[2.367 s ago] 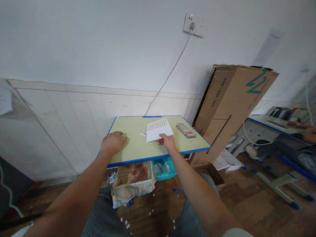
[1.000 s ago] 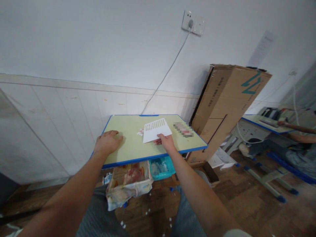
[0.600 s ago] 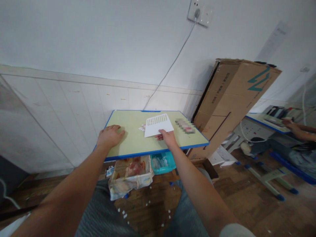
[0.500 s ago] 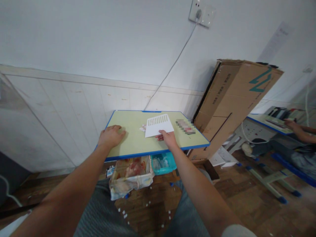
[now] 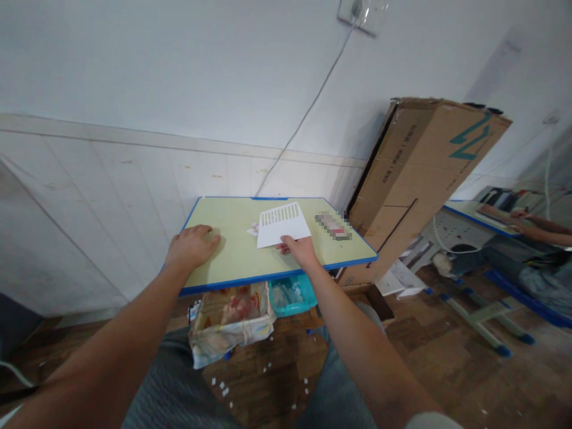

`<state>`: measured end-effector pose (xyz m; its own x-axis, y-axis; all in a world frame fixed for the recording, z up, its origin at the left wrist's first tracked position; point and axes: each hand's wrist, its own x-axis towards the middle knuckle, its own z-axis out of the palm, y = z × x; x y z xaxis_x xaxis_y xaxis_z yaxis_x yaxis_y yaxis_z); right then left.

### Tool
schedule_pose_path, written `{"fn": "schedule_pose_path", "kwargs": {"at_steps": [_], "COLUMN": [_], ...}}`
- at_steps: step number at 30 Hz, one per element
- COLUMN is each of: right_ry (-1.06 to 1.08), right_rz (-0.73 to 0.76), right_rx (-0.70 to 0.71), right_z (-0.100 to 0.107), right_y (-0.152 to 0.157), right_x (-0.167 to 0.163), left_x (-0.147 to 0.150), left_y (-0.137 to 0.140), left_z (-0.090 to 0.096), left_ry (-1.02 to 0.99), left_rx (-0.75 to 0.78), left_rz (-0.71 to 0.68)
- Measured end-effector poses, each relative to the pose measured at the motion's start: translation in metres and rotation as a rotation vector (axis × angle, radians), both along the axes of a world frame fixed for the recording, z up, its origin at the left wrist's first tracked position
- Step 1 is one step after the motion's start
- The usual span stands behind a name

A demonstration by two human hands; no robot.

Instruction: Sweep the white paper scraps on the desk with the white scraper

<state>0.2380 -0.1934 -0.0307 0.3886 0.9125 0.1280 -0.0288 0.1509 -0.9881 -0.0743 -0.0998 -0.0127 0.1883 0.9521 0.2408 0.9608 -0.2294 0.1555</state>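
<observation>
A white card with a row of slots cut along its far edge (image 5: 282, 229) is pinched by its near edge in my right hand (image 5: 298, 247), thumb on top and fingers below. It is held over the middle of the pale green desk (image 5: 236, 262). My left hand (image 5: 192, 244) rests on the desk's left side, fingers apart, holding nothing. Small white scraps (image 5: 253, 229) lie just left of the card. Right of it lies a flat object blurred by pixelation (image 5: 333, 225); its kind cannot be made out.
Below the desk are a cloth-lined basket (image 5: 232, 339) and a turquoise bin (image 5: 292, 307). A tall cardboard box (image 5: 415, 173) leans at the right. A cable (image 5: 308, 113) runs down the wall from a socket. Another person's hands (image 5: 521, 220) are at a desk far right.
The view has shifted slightly, so most things sit a little further left. Both hands keep nearly the same pose, and the card stays in my right hand.
</observation>
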Motion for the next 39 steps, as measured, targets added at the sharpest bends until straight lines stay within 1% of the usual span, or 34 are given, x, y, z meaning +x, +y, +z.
{"fn": "schedule_pose_path", "kwargs": {"at_steps": [8, 14, 18, 21, 24, 27, 29, 32, 34, 36, 39], "right_ry": [-0.004, 0.004, 0.011, 0.017, 0.013, -0.018, -0.079, -0.149, -0.177, -0.182, -0.17], "right_rz": [0.016, 0.006, 0.017, 0.028, 0.027, 0.024, 0.046, 0.044, 0.045, 0.046, 0.025], "right_rx": [0.029, 0.021, 0.014, 0.017, 0.015, 0.0, 0.009, -0.012, -0.029, -0.026, -0.008], "right_z": [0.004, 0.008, 0.006, 0.003, 0.002, 0.001, 0.003, 0.006, 0.008, 0.009, 0.007], "right_y": [-0.001, -0.004, -0.006, -0.008, -0.013, -0.02, -0.026, -0.034, -0.039, -0.043, -0.048], "right_x": [-0.006, -0.007, -0.004, -0.002, 0.0, 0.002, 0.004, 0.004, 0.004, 0.002, -0.001], "left_x": [-0.004, -0.003, -0.001, 0.003, 0.011, 0.022, 0.029, 0.038, 0.042, 0.043, 0.042], "left_y": [0.001, -0.003, 0.0, 0.011, 0.029, 0.052, 0.069, 0.091, 0.099, 0.102, 0.101], "left_z": [0.002, 0.006, 0.01, 0.014, 0.023, 0.033, 0.037, 0.035, 0.031, 0.027, 0.026], "left_ry": [0.022, 0.009, 0.001, 0.039, 0.057, -0.008, -0.067, -0.136, -0.154, -0.144, -0.177], "left_rx": [0.016, -0.018, -0.01, -0.013, -0.019, -0.045, -0.066, -0.03, -0.001, -0.025, 0.028], "left_rz": [0.003, -0.009, 0.029, 0.058, 0.094, 0.144, 0.151, 0.178, 0.166, 0.164, 0.178]}}
